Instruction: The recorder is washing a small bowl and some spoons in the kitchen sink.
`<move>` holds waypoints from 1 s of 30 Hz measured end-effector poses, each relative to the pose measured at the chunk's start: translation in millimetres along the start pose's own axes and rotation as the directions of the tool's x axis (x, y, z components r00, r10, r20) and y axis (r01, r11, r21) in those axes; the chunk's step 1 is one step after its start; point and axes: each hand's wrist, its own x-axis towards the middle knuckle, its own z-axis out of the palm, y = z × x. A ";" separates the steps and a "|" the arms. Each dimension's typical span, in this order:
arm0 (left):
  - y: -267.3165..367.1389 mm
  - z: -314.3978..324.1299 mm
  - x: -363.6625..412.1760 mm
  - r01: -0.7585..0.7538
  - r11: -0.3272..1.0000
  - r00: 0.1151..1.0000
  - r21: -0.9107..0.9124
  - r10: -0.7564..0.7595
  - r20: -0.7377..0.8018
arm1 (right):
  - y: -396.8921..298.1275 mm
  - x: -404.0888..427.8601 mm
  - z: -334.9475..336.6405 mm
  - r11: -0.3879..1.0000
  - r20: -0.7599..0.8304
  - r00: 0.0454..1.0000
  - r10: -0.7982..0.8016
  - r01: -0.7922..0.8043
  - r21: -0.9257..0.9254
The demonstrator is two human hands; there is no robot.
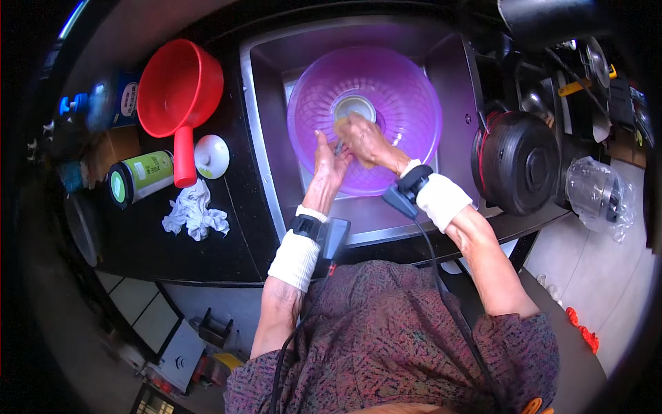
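A translucent purple plastic basin (414,119) with a ribbed pattern stands in the stainless steel sink (445,83). Inside it, just beyond my hands, is a small white bowl (357,105). My left hand (331,160) is palm up over the near left part of the basin, thumb raised. A small greyish thing (339,147) shows at its palm, too small to identify. My right hand (368,139), blurred, is curled close above the left fingers. At its fingertips shows a yellowish piece of sponge or cloth (340,125).
Left of the sink are a red plastic dipper (170,88), a green-labelled canister (142,176), a white lid (212,157) and a crumpled white cloth (194,212). To the right stand a black pan (517,163) and a clear plastic bag (600,194). Cables run from both wrist devices.
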 end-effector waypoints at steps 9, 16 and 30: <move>-5.2 8.8 2.7 0.090 0.995 0.994 -0.032 -0.088 0.059 | 17.8 -1.9 -2.5 0.985 -0.002 0.992 0.125 -0.124 -0.123; -1.0 -1.0 1.3 0.071 0.992 0.993 -0.104 -0.061 0.098 | -9.7 -15.6 -1.0 0.996 -0.051 0.997 -0.062 0.058 -0.067; -3.0 -25.4 -9.8 -0.054 0.933 0.990 0.356 0.097 -0.104 | 20.0 -27.2 -45.2 0.928 -0.109 0.926 0.361 -0.369 -0.059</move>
